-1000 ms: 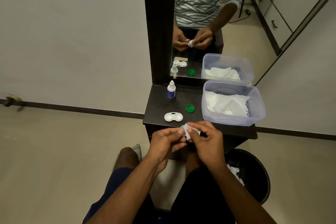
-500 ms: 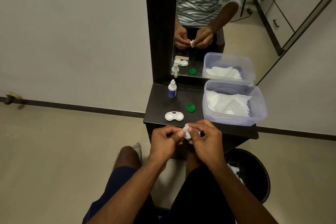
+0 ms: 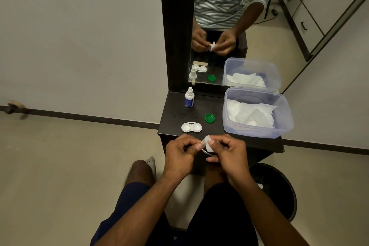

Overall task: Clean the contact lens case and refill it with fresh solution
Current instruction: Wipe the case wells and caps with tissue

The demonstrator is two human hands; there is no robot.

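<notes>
Left hand (image 3: 180,155) pinches a small clear cap (image 3: 203,143); right hand (image 3: 229,153) presses white tissue (image 3: 208,144) into it, above the dark matte shelf (image 3: 179,114) edge. White glossy double-well lens case (image 3: 191,127) lies on the shelf, beside a round green ribbed cap (image 3: 209,118); beige tiled floor (image 3: 60,166) below.

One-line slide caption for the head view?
Left hand and right hand wipe a small cap with white tissue beside the open white lens case.
</notes>
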